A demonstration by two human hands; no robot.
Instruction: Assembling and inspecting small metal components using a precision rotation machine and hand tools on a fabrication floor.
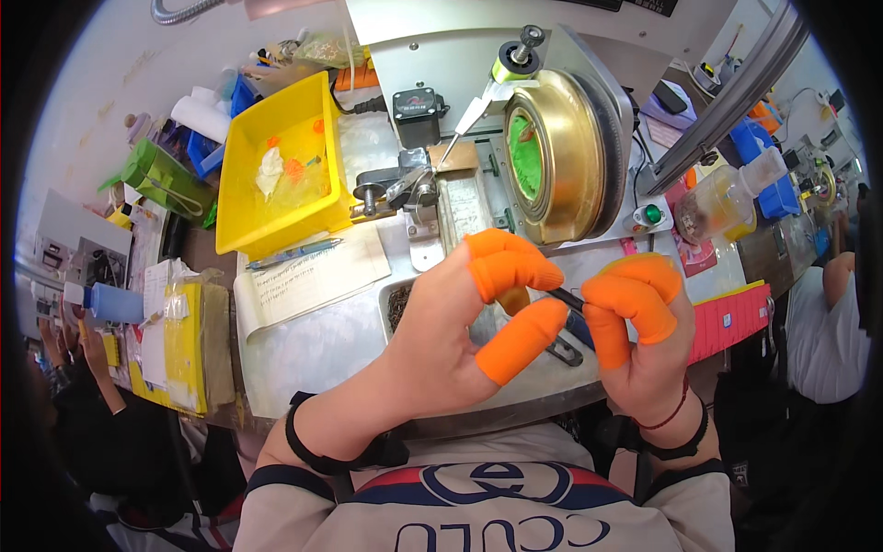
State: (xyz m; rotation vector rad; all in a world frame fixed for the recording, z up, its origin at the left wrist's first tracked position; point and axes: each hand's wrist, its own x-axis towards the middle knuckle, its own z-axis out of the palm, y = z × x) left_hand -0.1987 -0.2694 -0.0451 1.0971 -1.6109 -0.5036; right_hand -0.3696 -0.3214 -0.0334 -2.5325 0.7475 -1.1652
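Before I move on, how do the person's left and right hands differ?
The left hand shows a wide gap between forefinger and thumb; the right hand is curled more tightly. The right hand has a thin red cord at its wrist; the left hand shows none. Both wear orange finger covers and meet at a thin dark piece.

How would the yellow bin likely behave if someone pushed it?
The yellow bin looks like moulded plastic, so it is probably stiff and light for its size. Its broad shape suggests sliding rather than tipping. The white scrap and orange bits inside look loose and might shift.
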